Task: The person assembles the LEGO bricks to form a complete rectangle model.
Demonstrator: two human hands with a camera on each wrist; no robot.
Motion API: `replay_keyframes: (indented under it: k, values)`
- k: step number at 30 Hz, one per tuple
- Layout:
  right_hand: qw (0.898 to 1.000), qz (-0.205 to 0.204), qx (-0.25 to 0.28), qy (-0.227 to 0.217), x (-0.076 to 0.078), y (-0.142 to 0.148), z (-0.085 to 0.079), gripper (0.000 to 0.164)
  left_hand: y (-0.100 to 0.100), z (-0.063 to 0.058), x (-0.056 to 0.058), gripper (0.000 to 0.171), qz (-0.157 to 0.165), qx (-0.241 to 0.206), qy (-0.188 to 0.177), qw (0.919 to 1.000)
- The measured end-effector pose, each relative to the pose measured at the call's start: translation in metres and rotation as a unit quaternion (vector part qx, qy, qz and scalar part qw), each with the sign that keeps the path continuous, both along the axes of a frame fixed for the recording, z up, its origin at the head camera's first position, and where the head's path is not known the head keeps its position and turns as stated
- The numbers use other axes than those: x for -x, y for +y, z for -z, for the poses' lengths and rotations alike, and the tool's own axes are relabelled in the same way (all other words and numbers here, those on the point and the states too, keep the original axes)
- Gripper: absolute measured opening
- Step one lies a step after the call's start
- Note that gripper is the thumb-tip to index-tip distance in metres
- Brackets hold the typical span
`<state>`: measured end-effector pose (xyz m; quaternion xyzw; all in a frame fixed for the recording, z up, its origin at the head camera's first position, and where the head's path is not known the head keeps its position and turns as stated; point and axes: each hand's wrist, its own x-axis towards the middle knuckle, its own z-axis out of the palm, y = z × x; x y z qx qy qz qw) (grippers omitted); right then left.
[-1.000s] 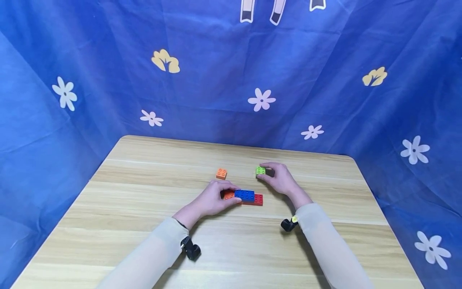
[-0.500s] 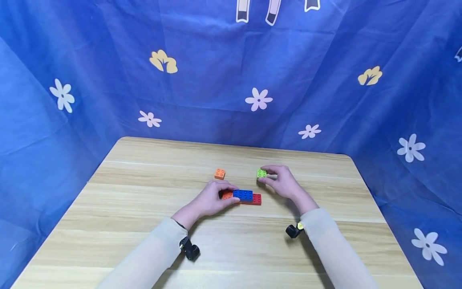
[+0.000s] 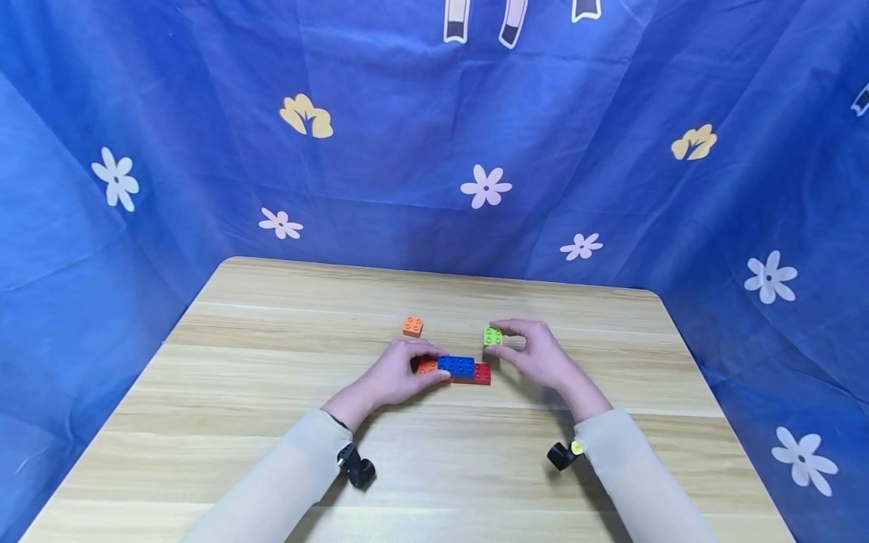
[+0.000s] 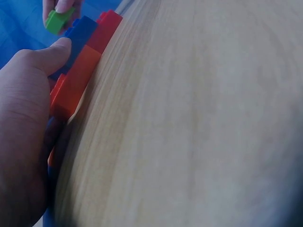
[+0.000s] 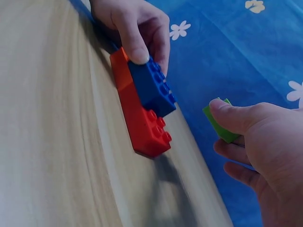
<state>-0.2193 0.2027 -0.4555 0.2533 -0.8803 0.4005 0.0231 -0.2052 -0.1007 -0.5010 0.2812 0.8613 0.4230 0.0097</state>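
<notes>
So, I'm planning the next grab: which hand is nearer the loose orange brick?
Left. The left hand is on the near side of the loose orange brick; the right hand, pinching the green brick, is farther to its right.

On the counter [image 3: 407, 452], the left base brick [image 3: 426, 367] adjoins the right base brick [image 3: 483, 373] end to end; the top brick [image 3: 456, 366] spans their joint. The left hand [image 3: 397, 373] is around the left end. Behind, the loose brick [image 3: 413, 327] lies left; the held brick [image 3: 492, 337] is right, in the right hand [image 3: 543, 357].
</notes>
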Motion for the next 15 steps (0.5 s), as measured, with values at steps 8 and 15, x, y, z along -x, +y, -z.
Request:
replay_keyframes:
  k: [8, 15]
  values:
    - [1.000, -0.013, -0.006, -0.004, -0.013, -0.003, -0.002, 0.046, 0.000, 0.002, 0.001, 0.036, 0.003, -0.015, 0.009, 0.9998]
    - [1.000, -0.016, -0.001, -0.017, -0.024, -0.004, 0.003, 0.042, 0.000, 0.003, 0.001, 0.037, 0.006, -0.018, 0.007, 0.9998]
